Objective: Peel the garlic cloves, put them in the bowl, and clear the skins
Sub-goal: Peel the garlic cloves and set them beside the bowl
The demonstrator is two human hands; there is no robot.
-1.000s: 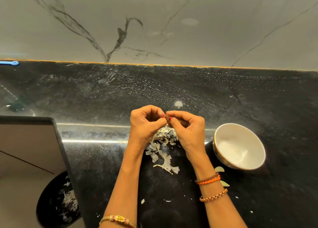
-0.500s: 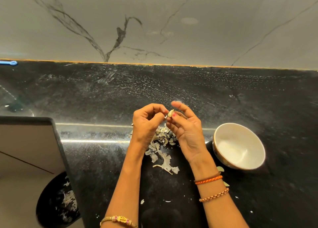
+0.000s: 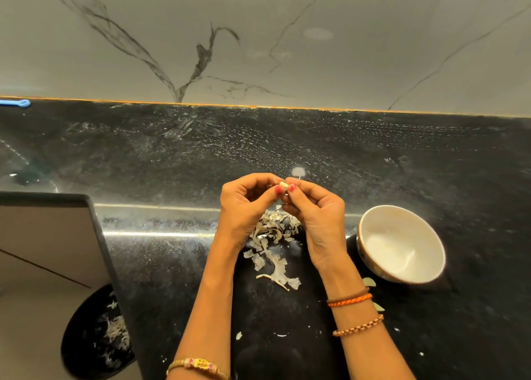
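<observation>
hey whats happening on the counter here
A person is peeling garlic by hand. Both the left hand and the right hand pinch one small garlic clove at their fingertips, above a pile of skins on the black counter. The white bowl to the right looks empty. More skins lie in a black bin below the counter's left edge.

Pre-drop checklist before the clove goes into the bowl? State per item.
1. Garlic clove pinched between left hand and right hand: ok.
2. Clove fully peeled: cannot tell, fingertips cover most of it.
3. Bowl upright, open, to the right of the hands: ok.
4. Path from hands to bowl unobstructed: ok.
5. Skins cleared from the counter: not ok, pile lies below the hands.
6. Bin reachable at lower left for the skins: ok.
</observation>
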